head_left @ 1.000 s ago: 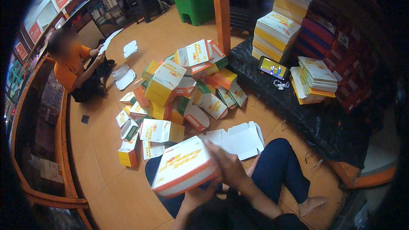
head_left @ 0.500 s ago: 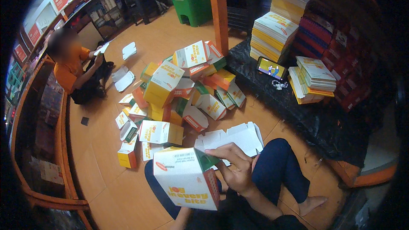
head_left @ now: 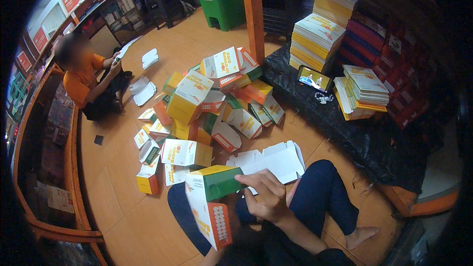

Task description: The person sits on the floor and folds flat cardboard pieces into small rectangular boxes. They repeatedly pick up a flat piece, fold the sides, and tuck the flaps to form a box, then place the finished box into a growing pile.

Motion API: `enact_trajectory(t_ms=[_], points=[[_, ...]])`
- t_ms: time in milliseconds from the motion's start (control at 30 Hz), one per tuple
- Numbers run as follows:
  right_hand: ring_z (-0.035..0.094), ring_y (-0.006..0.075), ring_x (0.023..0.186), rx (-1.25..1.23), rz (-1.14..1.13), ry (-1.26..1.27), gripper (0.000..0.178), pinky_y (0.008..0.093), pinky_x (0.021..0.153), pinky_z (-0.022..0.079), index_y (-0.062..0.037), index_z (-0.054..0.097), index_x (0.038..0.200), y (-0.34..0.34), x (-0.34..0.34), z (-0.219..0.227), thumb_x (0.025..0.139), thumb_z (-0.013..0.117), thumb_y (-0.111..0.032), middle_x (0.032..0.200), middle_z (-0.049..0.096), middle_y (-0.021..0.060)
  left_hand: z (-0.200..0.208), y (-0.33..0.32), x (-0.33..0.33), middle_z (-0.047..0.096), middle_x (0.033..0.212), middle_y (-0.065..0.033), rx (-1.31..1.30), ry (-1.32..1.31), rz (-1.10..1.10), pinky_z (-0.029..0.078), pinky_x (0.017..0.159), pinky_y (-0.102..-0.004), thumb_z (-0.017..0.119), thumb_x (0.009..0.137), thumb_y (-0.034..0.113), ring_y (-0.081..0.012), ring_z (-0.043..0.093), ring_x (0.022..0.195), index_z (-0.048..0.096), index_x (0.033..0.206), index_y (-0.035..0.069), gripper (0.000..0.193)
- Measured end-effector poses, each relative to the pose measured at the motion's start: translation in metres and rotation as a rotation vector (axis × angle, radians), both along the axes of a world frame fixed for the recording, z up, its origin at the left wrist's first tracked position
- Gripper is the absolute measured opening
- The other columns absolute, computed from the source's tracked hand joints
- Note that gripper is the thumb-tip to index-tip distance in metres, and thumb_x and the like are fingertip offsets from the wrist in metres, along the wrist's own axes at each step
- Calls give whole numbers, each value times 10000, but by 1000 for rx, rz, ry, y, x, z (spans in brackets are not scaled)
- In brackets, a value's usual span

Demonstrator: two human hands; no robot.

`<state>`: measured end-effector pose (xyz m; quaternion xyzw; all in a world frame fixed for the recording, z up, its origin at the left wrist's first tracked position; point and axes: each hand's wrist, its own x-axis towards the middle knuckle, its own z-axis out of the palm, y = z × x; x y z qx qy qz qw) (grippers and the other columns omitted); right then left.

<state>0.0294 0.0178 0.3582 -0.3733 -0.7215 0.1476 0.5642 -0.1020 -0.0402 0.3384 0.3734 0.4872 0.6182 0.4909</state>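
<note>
A white, yellow, green and orange cardboard food box [head_left: 220,185] is tilted in front of me above my lap. At the green side's edge, my right hand [head_left: 268,194] pinches the box between thumb and fingertips. My left forearm [head_left: 213,257] reaches up beneath the box from the lower edge; the left hand itself is hidden behind it. Flat white cardboard blanks [head_left: 276,161] lie on the floor just beyond my right hand. A heap of folded boxes [head_left: 189,96] in the same colours is spread ahead of me, the nearest almost at the held box.
A co-worker [head_left: 84,81] sits at the far left holding a white sheet, with loose blanks [head_left: 143,91] nearby. On the dark ledge [head_left: 295,91] at right are stacked blanks [head_left: 315,39] and a phone [head_left: 314,79]. An orange post [head_left: 252,17] and green bin [head_left: 220,2] stand behind.
The held box has turned, so its green and orange sides now face up and its printed white face has swung to the left. The co-worker's sheet has shifted slightly.
</note>
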Motion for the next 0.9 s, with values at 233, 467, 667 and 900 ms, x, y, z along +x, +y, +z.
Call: enact_trajectory(t_ms=[233,467,667,900], points=[[664,284,859,134,-27,-70,306,352,729,570,-10,683,1000,-1,-1,-7,706,731,60,1005,681,94,-27,8,5,677,1174,-115,-135,-8,77,495,962,-353,628,993,97,-201,614,1121,621,1243,13,263],[642,312,994,68,133,-135,186,417,861,553,-24,696,932,7,8,-6,751,729,-51,1129,659,119,-26,9,5,651,1210,-128,-73,-255,126,513,940,-329,647,966,45,-200,624,1087,611,1251,9,289],[557,341,1164,-100,244,10,224,462,1027,444,-64,705,995,6,15,0,784,736,-134,1246,599,143,-17,16,8,661,1175,-109,24,-403,146,519,929,-344,667,942,30,-202,641,1056,614,1225,-5,290],[528,295,1226,-406,146,24,398,419,1099,362,-66,615,1297,19,50,6,946,597,-253,1284,565,156,-40,15,-33,699,1157,-96,123,-53,-175,478,927,-343,671,936,130,-199,642,1050,624,1221,-52,343]])
